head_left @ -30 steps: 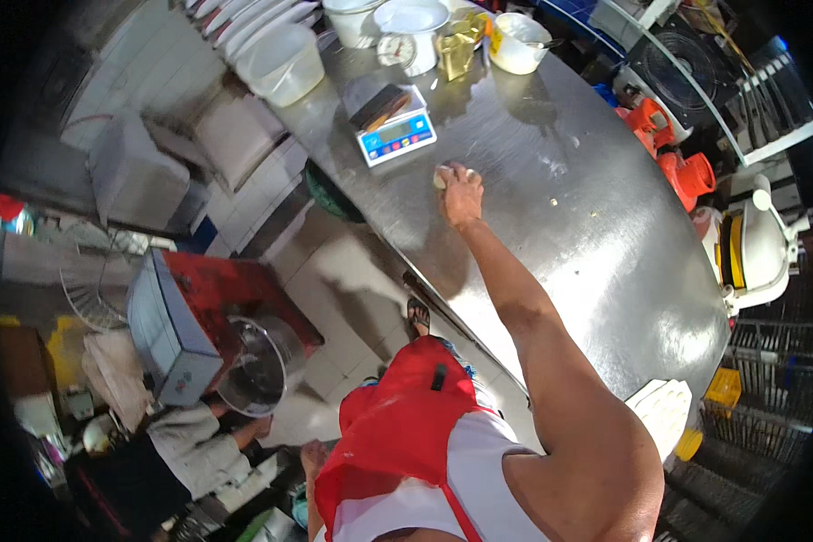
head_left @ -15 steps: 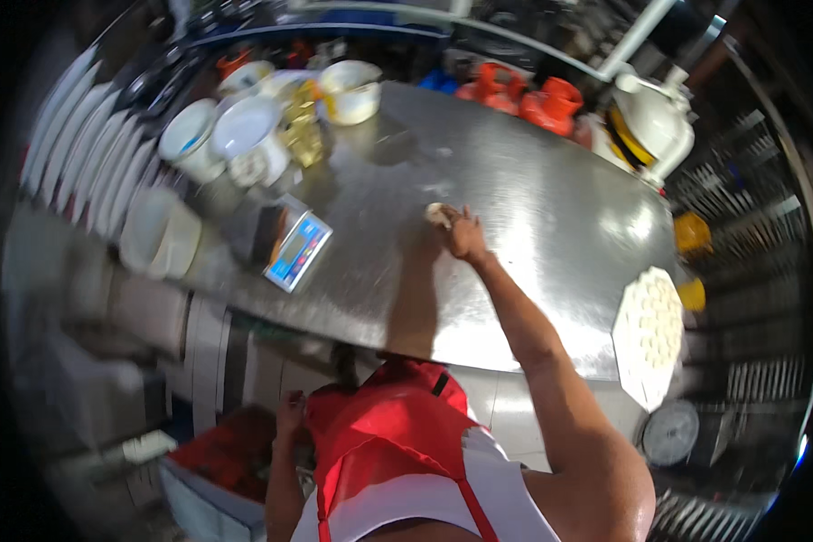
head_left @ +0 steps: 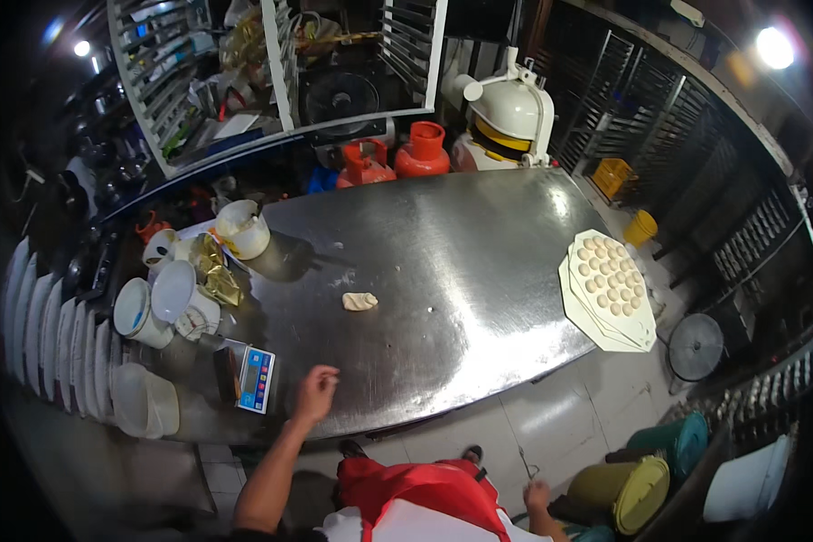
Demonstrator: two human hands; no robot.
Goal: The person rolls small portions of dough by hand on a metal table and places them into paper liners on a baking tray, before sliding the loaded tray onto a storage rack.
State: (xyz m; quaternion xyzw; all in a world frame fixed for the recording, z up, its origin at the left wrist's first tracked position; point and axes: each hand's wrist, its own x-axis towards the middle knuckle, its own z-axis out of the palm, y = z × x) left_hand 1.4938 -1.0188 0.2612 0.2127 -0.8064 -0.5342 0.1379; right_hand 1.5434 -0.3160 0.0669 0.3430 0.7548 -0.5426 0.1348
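A lump of pale dough (head_left: pixel 359 301) lies by itself on the steel table (head_left: pixel 406 244), with no hand touching it. Over the table's near edge is my left hand (head_left: pixel 317 394), its fingers curled together and nothing visible in them. It is apart from the dough and just right of a digital scale (head_left: pixel 256 380), which has a blue front panel and a dark block-like thing on its left side. My right hand (head_left: pixel 537 494) hangs low beside my red apron (head_left: pixel 425 488), off the table, its fingers curled in loosely.
At the table's right end, stacked octagonal white boards (head_left: pixel 580 312) carry many round dough balls (head_left: pixel 612 278). White tubs (head_left: pixel 144 312) and gold wrapping (head_left: pixel 217 271) crowd the left end. Red gas cylinders (head_left: pixel 422 152) stand behind the table. Lidded bins (head_left: pixel 619 492) are at lower right.
My right hand has let go of the dough and dropped to my side. My left hand has risen from beside my body to over the table. The view has swung right.
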